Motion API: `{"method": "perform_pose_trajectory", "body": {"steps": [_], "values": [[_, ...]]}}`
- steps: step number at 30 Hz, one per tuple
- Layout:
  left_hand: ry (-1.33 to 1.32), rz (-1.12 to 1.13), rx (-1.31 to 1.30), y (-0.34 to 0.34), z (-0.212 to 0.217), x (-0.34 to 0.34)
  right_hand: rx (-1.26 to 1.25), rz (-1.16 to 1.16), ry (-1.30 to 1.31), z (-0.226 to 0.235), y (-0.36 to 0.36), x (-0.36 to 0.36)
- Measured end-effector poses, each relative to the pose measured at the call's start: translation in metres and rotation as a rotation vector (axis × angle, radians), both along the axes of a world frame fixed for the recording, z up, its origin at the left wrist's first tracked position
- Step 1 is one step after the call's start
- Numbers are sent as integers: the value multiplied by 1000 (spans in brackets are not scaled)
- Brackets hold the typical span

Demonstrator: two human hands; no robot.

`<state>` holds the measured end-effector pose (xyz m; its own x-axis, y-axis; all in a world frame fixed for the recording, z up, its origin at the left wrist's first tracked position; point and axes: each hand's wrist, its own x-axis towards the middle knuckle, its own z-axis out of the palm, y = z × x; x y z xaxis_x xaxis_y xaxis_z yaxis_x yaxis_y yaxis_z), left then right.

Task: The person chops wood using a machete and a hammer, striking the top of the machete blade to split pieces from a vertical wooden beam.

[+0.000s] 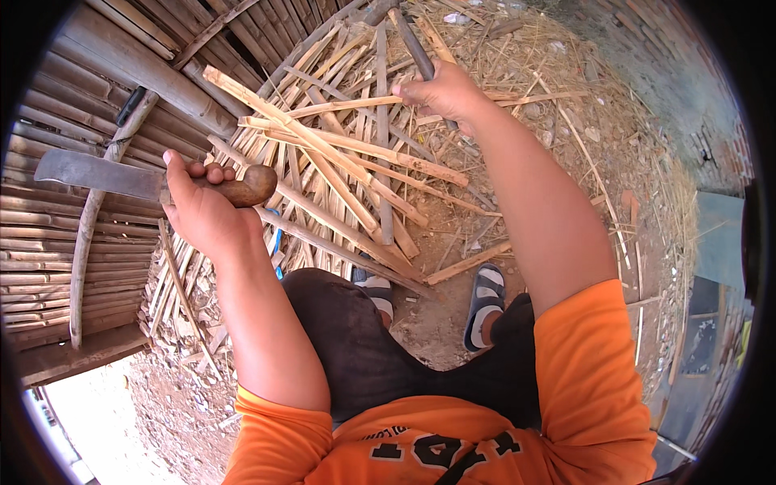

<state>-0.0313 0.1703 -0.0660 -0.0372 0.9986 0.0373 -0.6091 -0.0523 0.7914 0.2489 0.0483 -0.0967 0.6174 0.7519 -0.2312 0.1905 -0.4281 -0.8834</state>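
My left hand is wrapped round the knobbed wooden handle of a machete. Its broad dark blade points left, in front of the bamboo wall. Farther out and to the right, my right hand grips the dark shaft of a hammer, whose head is at the upper edge of the view. A pale wood strip ends at my right thumb; whether the hand touches it I cannot tell. Below and between both hands lies a heap of split wood strips, crossing at many angles.
A bamboo-slat wall with a curved pole stands on the left. My sandalled feet are on bare dirt at the heap's near edge. Straw and wood scraps cover the ground to the right, up to a brick wall.
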Motion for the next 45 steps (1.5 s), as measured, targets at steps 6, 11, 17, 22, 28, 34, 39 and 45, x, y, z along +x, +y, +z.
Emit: {"method": "perform_pose_trajectory", "body": {"steps": [6, 11, 17, 22, 28, 34, 39, 45], "values": [[12, -5, 17, 0, -1, 3, -388, -72, -24, -118, -81, 25], [18, -63, 5, -5, -1, 13, -728, -26, -186, -224, -133, 26], [52, -126, -1, -14, -3, 25, -930, 335, -408, -272, -152, 29], [98, -87, -3, -15, -3, 27, -1007, 744, -55, -198, -129, 0], [87, -140, -10, -17, -4, 29, -790, 420, 171, -219, -148, 28], [109, -165, -50, -20, -1, 29, -605, -242, 75, -266, -190, 73], [156, -189, -64, -27, -3, 43, -581, -638, -69, -293, -204, 110], [223, -191, -75, -37, -4, 67, -527, -720, 19, -298, -194, 167]]}}
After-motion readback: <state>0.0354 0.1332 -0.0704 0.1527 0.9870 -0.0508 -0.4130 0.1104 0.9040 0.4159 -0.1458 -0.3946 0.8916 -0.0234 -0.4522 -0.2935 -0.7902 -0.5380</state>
